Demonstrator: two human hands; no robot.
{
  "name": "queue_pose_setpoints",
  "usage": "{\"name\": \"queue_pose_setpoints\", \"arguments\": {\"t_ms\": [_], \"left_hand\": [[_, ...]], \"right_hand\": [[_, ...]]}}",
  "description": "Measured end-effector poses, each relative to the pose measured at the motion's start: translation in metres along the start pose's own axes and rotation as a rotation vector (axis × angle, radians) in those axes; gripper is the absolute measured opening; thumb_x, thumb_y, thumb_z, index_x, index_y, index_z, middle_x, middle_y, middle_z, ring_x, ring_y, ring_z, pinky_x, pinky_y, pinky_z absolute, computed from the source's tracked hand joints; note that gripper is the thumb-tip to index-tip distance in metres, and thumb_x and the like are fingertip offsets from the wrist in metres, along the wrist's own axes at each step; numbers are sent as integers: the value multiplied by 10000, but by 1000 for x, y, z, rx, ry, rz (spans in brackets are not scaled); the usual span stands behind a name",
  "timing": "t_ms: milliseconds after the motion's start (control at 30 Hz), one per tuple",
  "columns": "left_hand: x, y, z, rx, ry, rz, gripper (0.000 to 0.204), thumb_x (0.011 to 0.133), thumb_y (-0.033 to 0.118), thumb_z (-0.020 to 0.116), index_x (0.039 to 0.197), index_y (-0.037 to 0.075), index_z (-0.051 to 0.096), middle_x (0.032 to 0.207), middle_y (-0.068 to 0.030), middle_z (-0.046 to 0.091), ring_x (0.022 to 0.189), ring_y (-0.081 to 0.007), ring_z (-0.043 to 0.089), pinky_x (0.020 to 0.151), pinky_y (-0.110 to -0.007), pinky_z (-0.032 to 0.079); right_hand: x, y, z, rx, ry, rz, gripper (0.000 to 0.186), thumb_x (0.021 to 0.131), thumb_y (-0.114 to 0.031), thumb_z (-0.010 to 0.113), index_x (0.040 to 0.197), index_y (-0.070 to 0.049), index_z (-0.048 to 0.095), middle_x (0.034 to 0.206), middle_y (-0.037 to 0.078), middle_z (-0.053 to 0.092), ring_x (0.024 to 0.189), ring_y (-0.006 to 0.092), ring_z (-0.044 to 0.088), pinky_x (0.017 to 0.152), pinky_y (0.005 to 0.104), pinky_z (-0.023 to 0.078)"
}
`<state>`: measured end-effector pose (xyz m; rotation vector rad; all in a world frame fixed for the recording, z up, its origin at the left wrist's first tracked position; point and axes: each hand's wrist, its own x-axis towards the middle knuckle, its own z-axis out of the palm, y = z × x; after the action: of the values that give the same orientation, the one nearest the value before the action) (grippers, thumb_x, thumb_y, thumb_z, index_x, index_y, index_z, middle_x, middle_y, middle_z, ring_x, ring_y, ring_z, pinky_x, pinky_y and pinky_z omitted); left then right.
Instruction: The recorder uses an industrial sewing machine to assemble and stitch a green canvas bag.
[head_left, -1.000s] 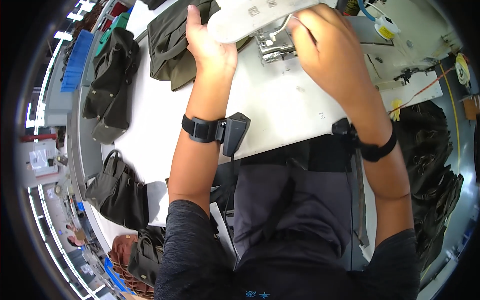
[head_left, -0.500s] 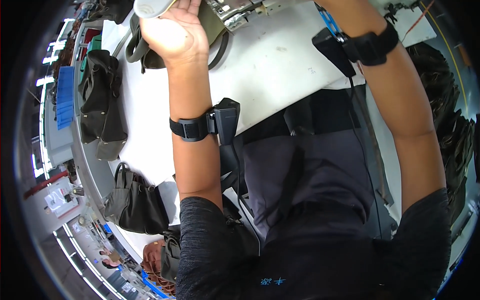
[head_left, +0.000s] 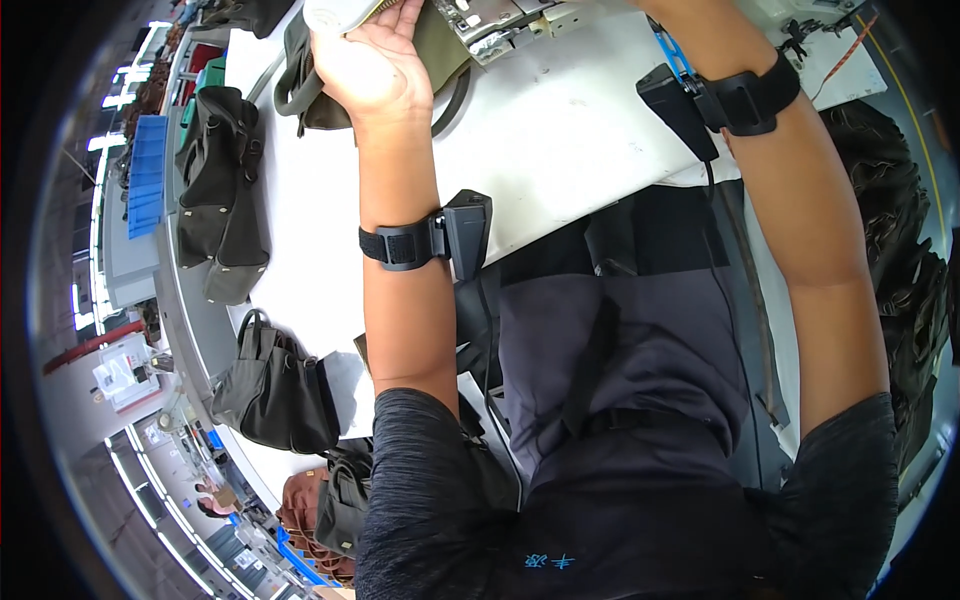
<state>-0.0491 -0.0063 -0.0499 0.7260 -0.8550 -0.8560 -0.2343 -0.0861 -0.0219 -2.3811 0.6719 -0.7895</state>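
Observation:
My left hand is at the top edge, palm turned up and fingers stretched out, partly cut off by the frame. It lies against an olive-green bag with a dark handle, and a strip of brass-coloured zipper shows by the fingers. Just over the palm is a white rounded machine part. Right of the bag sits a metal machine plate with small fittings. My right forearm reaches up past the top edge, so the right hand is out of view. Both forearms wear black straps with small black devices.
The white tabletop spans the middle. Dark handbags stand along its left side, with another dark handbag nearer and a brown woven item below. Dark bags are piled at right. Cables hang from both arm devices.
The view has shifted slightly, so the table, bags and left arm appear a little further right. My left hand stays by the olive-green bag and the white machine part.

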Motion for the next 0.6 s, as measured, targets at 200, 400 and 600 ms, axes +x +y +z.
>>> {"name": "queue_pose_setpoints", "arguments": {"t_ms": [200, 400, 600], "left_hand": [[-27, 1, -4, 35, 94, 45, 532, 1088, 417, 411, 1447, 27, 460, 1370, -187, 602, 1243, -361, 582, 1120, -506, 404], [-53, -7, 30, -189, 232, -29, 632, 1072, 494, 467, 1453, -10, 446, 1434, -219, 525, 1327, -339, 510, 1177, -478, 361], [-60, 6, 39, -315, 328, -133, 566, 1083, 440, 462, 1435, -4, 476, 1438, -217, 531, 1326, -335, 521, 1187, -455, 366]], "right_hand": [[-5, -6, 14, 54, 138, -21, 324, 999, -293, 582, 974, -11, 738, 995, 236, 730, 974, 379, 698, 895, 447, 525], [-20, -17, -4, -117, 135, -62, 287, 980, -234, 614, 959, 35, 714, 969, 268, 714, 959, 426, 683, 859, 484, 529], [-21, -15, 1, 37, 196, -151, 256, 962, -202, 628, 997, 41, 700, 986, 272, 708, 969, 441, 679, 857, 484, 532]]}}
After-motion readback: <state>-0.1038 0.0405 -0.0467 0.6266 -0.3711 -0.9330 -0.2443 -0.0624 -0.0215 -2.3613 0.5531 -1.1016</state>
